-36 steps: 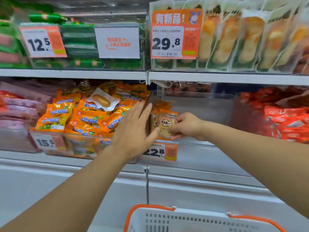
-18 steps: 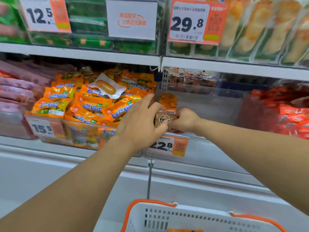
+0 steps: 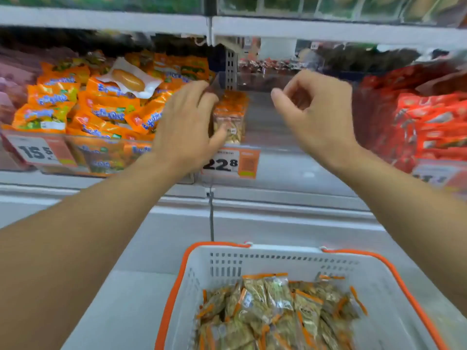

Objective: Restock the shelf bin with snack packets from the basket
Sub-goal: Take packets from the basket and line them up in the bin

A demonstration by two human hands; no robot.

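A short row of orange-topped snack packets (image 3: 230, 116) stands upright at the left end of the clear shelf bin (image 3: 274, 128), above the 22.8 price tag (image 3: 231, 163). My left hand (image 3: 185, 125) rests against the left side of that row, fingers over its top and thumb touching the front packet. My right hand (image 3: 316, 114) hovers to the right of the packets, apart from them, with fingers loosely curled and nothing in them. Below, the white basket (image 3: 379, 281) with orange handles holds several more of the same packets (image 3: 275, 311).
Left of the bin lies a heap of orange packets (image 3: 101, 109) with a white-wrapped bun (image 3: 128, 79) on top. Red packets (image 3: 429, 117) fill the bin on the right. A white shelf edge (image 3: 328, 30) runs overhead. A grey ledge (image 3: 278, 218) separates shelf and basket.
My right hand has let go of the packet it was setting in the row and drawn back to the right. The view has tilted down, so the basket's contents now show.
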